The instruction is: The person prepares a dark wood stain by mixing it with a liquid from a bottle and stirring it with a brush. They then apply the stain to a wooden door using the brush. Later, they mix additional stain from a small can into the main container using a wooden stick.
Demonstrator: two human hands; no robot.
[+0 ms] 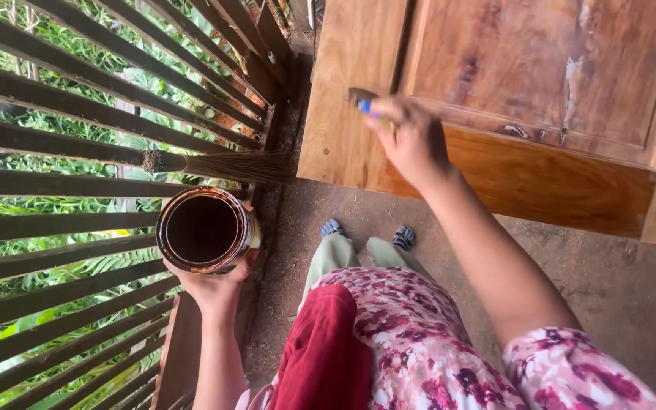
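Observation:
My left hand (pixel 218 289) holds up an open round can (pixel 206 229) full of dark brown liquid, gripped from below, next to a slatted wooden railing. My right hand (pixel 411 140) is stretched forward and grips a paintbrush (pixel 364 99) with a blue band; its tip rests on the lower left part of a wooden door (pixel 540 83). The door's bottom rail looks darker and glossy, while the panel above is paler with scuffed patches.
A dark slatted railing (pixel 62 197) fills the left side, with green plants beyond it. A small twig broom (pixel 222 164) lies wedged between the slats. A concrete floor (pixel 616 281) runs under the door. My feet in sandals (pixel 367 234) stand close to the door.

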